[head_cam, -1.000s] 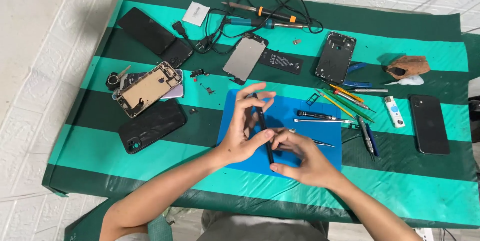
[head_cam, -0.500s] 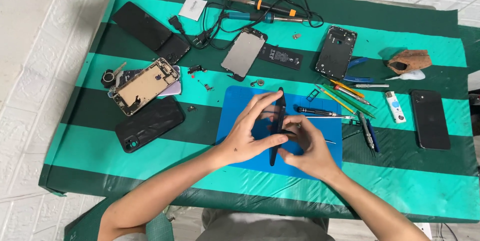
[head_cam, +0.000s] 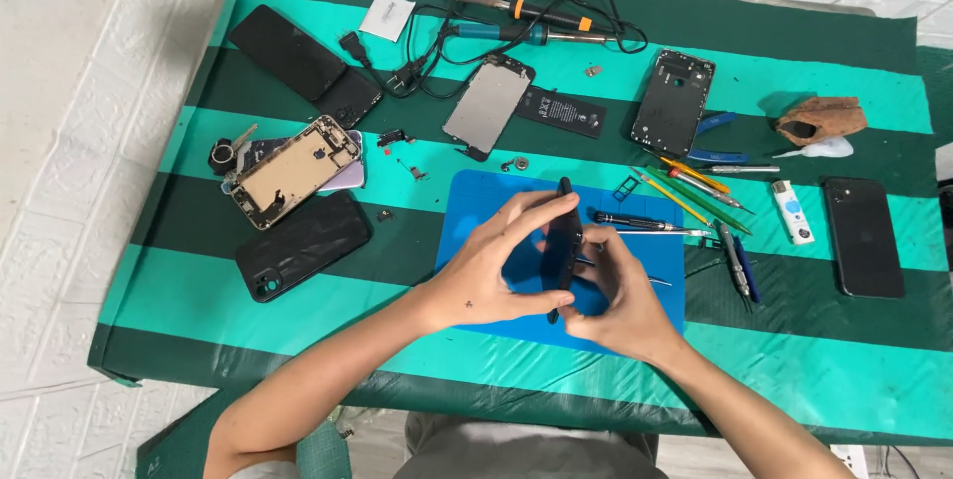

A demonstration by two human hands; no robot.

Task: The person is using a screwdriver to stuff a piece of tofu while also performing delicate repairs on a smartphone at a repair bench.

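A person holds a dark phone (head_cam: 563,241) on edge above the blue mat (head_cam: 467,216), both hands closed around it. The left hand (head_cam: 486,275) grips it from the near side, fingers stretched over its top edge, while the right hand (head_cam: 620,295) pinches its lower part from the other side. A second ago the phone sat lower and flatter between the palms; half a second ago it was rising; now it stands almost upright, its thin edge turned to the camera. The turn suggests the person is checking or working along the phone's side, not its face, though the hands hide the spot the fingertips press.

Around the mat, the striped green worktop (head_cam: 298,280) carries the spread of a repair. A gutted phone frame (head_cam: 291,170) lies at left beside a black case (head_cam: 303,244). A screen panel (head_cam: 487,106) and a flat battery (head_cam: 561,112) lie behind the mat, near a soldering iron (head_cam: 516,33) with tangled cable. Screwdrivers (head_cam: 695,186) fan out at right, well apart from another black phone (head_cam: 864,236).
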